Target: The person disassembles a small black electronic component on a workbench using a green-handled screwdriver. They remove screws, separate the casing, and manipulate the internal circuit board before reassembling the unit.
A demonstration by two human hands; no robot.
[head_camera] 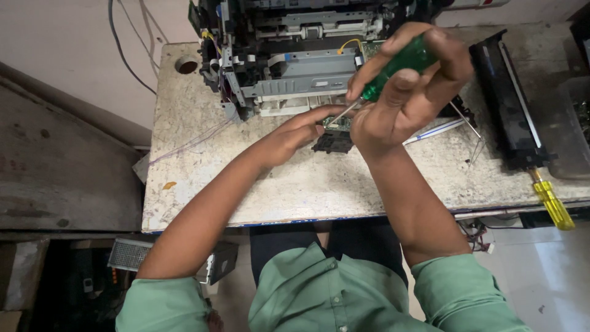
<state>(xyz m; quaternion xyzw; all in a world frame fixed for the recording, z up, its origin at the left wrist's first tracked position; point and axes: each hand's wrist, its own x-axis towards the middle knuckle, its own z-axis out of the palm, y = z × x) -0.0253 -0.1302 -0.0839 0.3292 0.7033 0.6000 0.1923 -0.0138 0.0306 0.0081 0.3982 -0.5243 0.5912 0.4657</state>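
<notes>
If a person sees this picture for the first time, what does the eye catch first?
Probably the right hand at centre top, gripping a green-handled screwdriver angled down at a small black part, which the left hand steadies. Behind them stands an opened printer frame; a yellow-handled screwdriver lies at the table's right edge.

1. A worn, speckled stone-topped worktable [203, 184] with a round hole [186, 64] near its far left corner.
2. A yellow-handled screwdriver [552, 203] lies at the table's right front edge, its handle hanging over the rim.
3. A long black plastic printer part [513, 104] lies lengthwise on the right side of the table.
4. A grey translucent plastic tray [574, 123] sits just beside it at the far right.
5. Thin dark cables [126, 55] hang down the pale wall behind the table's left side.
6. A white perforated metal box [129, 253] sits low under the table's left front.
</notes>
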